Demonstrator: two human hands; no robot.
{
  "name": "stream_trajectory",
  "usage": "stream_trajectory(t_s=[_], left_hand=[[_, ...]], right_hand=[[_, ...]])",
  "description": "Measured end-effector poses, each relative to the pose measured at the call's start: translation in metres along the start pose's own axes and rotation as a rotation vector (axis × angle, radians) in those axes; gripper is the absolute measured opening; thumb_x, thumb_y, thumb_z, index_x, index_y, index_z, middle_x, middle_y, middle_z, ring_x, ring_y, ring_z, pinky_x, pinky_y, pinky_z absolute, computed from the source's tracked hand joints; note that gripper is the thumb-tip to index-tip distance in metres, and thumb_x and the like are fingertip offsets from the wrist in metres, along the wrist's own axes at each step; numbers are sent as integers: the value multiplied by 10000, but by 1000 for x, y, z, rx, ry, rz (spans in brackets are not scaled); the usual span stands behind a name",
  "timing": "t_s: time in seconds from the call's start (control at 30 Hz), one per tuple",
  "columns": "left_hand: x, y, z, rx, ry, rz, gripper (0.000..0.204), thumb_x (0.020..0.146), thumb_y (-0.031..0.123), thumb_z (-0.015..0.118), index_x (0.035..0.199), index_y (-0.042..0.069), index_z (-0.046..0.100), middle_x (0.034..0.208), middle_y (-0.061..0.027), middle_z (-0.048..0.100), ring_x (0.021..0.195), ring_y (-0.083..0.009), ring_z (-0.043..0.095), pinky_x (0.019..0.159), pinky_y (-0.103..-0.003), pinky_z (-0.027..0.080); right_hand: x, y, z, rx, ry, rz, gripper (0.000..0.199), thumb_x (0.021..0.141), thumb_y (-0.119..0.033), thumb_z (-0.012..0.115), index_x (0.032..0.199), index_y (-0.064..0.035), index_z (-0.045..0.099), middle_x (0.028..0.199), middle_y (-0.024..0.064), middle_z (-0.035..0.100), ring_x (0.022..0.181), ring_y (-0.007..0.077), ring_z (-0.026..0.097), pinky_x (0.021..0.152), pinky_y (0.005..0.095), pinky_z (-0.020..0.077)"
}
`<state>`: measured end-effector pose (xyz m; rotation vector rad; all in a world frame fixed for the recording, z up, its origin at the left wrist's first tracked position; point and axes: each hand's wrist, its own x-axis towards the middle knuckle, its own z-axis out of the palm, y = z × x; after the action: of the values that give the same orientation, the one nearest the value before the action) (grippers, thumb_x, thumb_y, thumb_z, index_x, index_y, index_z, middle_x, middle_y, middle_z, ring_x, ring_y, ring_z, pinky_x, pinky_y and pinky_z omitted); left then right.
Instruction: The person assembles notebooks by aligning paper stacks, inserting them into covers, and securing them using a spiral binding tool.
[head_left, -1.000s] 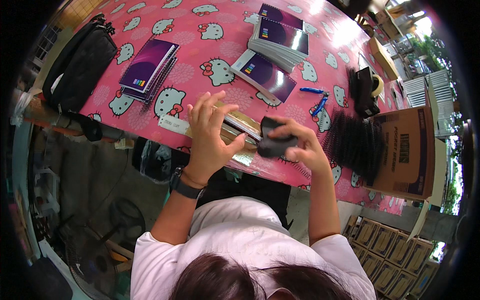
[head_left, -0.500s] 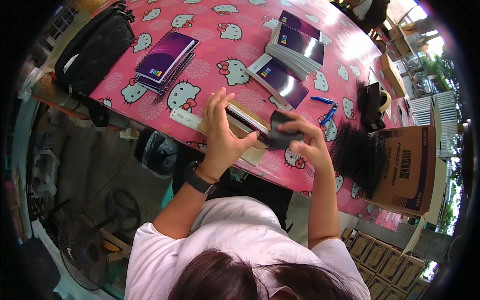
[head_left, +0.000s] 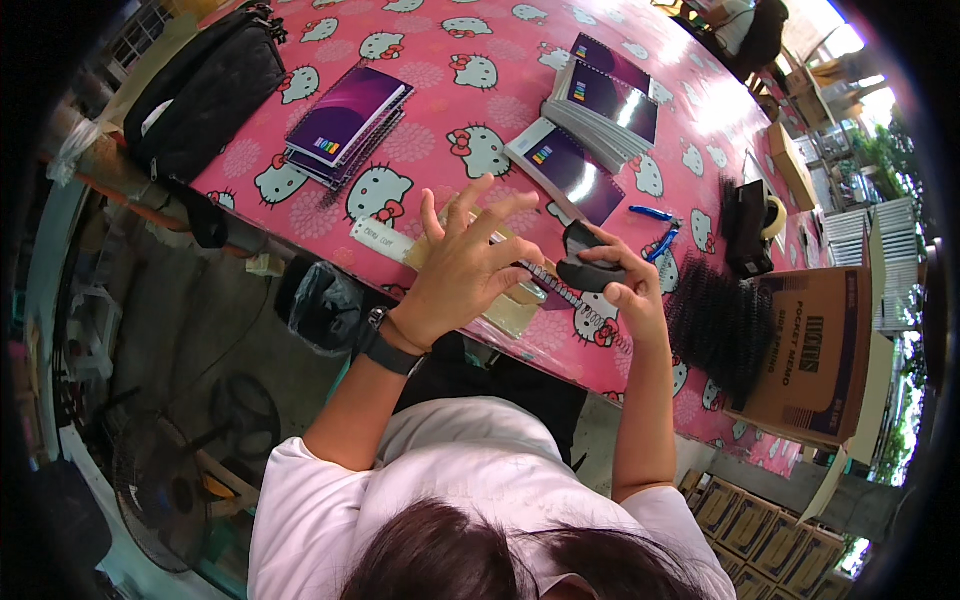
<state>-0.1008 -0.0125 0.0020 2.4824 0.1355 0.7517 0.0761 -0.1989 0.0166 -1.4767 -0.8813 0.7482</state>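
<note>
Pink worktable, near edge: notebook under your left hand, black pad in your right

Workshop floor shows beneath the table at the left, with a pedestal fan standing on it. Stacked cartons fill the lower right, and a second person is partly visible at the far upper right.

Your left hand is palm down with the fingers spread, over a purple-edged notebook near the table's front edge. Your left thumb and forefinger come close together at its bound side; whether they pinch anything cannot be told. Your right hand grasps a dark, flexible-looking pad between thumb and fingers, just beside that notebook. Black spiral wire runs from the notebook's edge below your right hand. Much of the notebook is hidden by your left hand. Gold-coloured sheet or block material lies beside it, and a pale marked strip lies to the left.

Beyond your hands are a left pile of purple spiral notebooks and a fanned right group of notebooks. Blue-handled nippers lie beyond your right hand. Loose black coils are heaped against an open cardboard box, near a black tape dispenser. One black bag rests at the table's left end.
</note>
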Motion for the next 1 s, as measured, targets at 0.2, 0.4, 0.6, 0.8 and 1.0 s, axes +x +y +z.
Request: stream_trajectory(t_s=[0.2, 0.4, 0.6, 0.8, 1.0], left_hand=[[5, -6, -3, -62, -25, -41, 157, 806, 328, 695, 943, 251, 695, 1326, 79, 511, 1355, -240, 306, 1059, -677, -12], [4, -11, -10, -35, -62, -13, 166, 843, 342, 671, 965, 233, 690, 1340, 47, 518, 1350, -239, 325, 1080, -624, -69], [5, -12, -15, -137, -92, -8, 133, 838, 293, 682, 960, 245, 705, 1341, 57, 520, 1342, -232, 334, 1072, -643, -40], [7, -16, -12, -144, -108, -15, 133, 840, 292, 683, 961, 256, 724, 1299, 51, 552, 1330, -226, 346, 1078, -632, -16], [5, -13, -8, -100, -83, -35, 143, 842, 309, 671, 963, 252, 721, 1247, 52, 587, 1302, -216, 379, 1082, -607, -3]], right_hand=[[-11, 4, 1, 9, 29, 3, 698, 636, -474, 811, 1051, 71, 676, 1347, 248, 486, 1168, 272, 527, 985, 355, 400], [-15, 8, 9, 20, 11, 36, 705, 630, -481, 807, 1051, 70, 676, 1348, 256, 482, 1168, 272, 527, 983, 347, 395], [-14, 7, 11, 30, 25, 28, 716, 632, -498, 798, 1042, 76, 672, 1344, 261, 484, 1167, 274, 528, 986, 351, 392], [-15, 13, 10, 73, 4, 27, 725, 647, -515, 776, 1039, 84, 663, 1326, 261, 497, 1148, 281, 544, 982, 351, 395], [-13, 15, 8, 74, -3, 34, 744, 659, -543, 765, 1043, 86, 659, 1326, 251, 501, 1155, 279, 544, 984, 360, 398]])
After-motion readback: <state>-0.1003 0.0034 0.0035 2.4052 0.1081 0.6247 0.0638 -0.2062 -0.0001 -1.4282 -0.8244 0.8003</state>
